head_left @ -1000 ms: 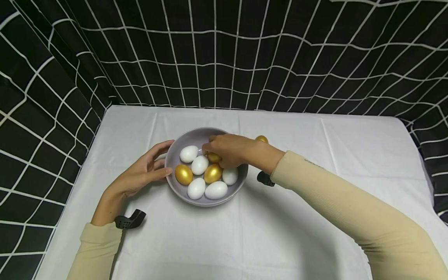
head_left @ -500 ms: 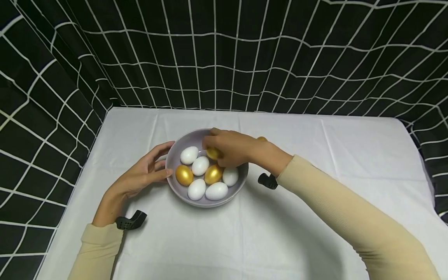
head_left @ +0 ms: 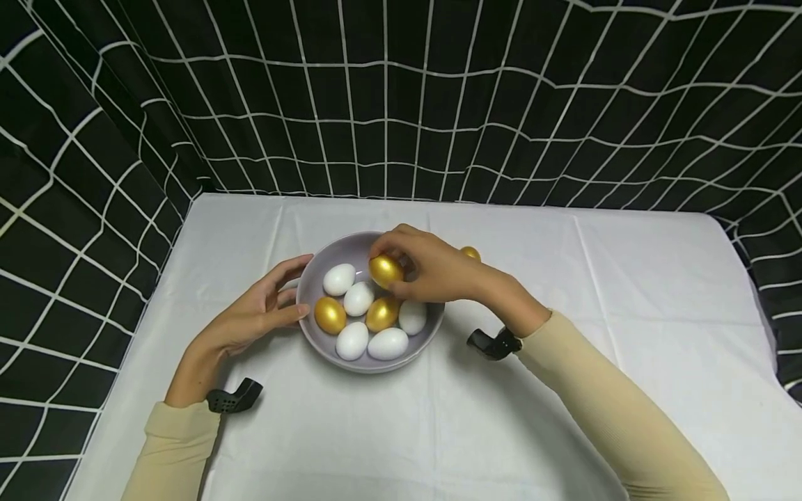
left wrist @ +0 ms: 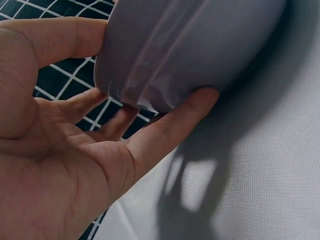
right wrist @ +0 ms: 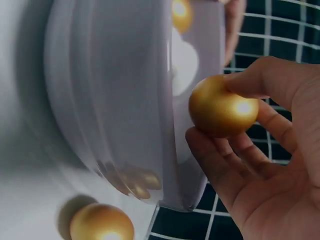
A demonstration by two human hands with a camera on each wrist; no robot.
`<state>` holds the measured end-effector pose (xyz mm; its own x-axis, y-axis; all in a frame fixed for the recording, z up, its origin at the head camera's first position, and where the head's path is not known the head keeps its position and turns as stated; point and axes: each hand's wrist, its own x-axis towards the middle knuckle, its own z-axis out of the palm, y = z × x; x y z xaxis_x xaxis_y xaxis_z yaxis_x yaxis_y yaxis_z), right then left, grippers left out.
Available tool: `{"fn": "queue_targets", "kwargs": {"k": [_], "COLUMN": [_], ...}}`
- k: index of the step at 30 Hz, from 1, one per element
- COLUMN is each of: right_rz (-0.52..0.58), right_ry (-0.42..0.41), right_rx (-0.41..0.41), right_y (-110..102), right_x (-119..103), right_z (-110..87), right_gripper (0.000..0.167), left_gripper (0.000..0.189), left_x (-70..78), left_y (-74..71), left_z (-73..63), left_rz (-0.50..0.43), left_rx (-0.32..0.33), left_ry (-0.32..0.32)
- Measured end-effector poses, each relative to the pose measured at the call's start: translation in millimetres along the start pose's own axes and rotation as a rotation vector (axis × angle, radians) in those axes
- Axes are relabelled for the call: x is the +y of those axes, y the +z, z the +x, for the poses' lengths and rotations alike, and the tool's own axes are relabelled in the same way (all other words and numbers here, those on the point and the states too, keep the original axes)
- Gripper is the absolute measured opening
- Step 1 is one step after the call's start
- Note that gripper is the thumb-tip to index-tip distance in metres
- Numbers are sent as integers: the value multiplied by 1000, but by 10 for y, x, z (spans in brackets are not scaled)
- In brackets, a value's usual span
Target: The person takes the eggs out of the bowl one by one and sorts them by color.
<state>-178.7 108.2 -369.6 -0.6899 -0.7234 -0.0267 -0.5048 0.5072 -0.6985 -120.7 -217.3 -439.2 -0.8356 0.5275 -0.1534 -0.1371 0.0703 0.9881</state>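
Now pinches in the right hand (head_left: 432,268) a smooth golden egg (head_left: 385,271), more exposed than a second ago and apparently lifted, over the round mauve bowl (head_left: 344,248) at centre frame, with the left hand (head_left: 252,313) spread against it.

Beige long sleeves (head_left: 175,452), lightly creased; curved black wrist pieces (head_left: 234,398), left one dotted; bare hands (head_left: 253,306)

A white cloth (head_left: 351,431) with faint creases covers the counter (head_left: 664,292), whose far corners are rounded. Behind it hangs a black backdrop (head_left: 406,90) patterned with wavy white grid lines, and matching dark gridded panels (head_left: 39,282) flank both sides. Soft, grey shadows (head_left: 545,417) spread over the cloth under diffuse light.
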Motion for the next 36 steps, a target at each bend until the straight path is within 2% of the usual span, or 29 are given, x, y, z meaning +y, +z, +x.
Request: {"fn": "queue_targets", "kwargs": {"k": [6,10,15,19,23,29,36], "right_rz": [178,258,295,253,248,304,372], "right_ry": [22,29,66,102,108,159,261], "right_rx": [119,183,257,341,403,463,567], "right_y": [-7,-18,-51,-92,-89,-82,-67], "right_x": [41,50,173,260,300,401,552], "right_z": [-114,-185,-328,-508,-580,-624,-835], "right_gripper": [45,46,46,47,46,47,47], "left_gripper": [82,82,82,83,82,81,82], "left_x": [13,22,-24,-67,-70,-65,-35], "left_y": [-24,-50,-35,20,-6,-71,-41], "left_z": [-18,-34,-13,41,19,-55,-9], "left_rz": [3,12,-3,-20,-14,5,-9], "left_rx": [4,13,13,-15,1,19,-6], "left_ry": [-6,-9,0,5,9,1,8]}}
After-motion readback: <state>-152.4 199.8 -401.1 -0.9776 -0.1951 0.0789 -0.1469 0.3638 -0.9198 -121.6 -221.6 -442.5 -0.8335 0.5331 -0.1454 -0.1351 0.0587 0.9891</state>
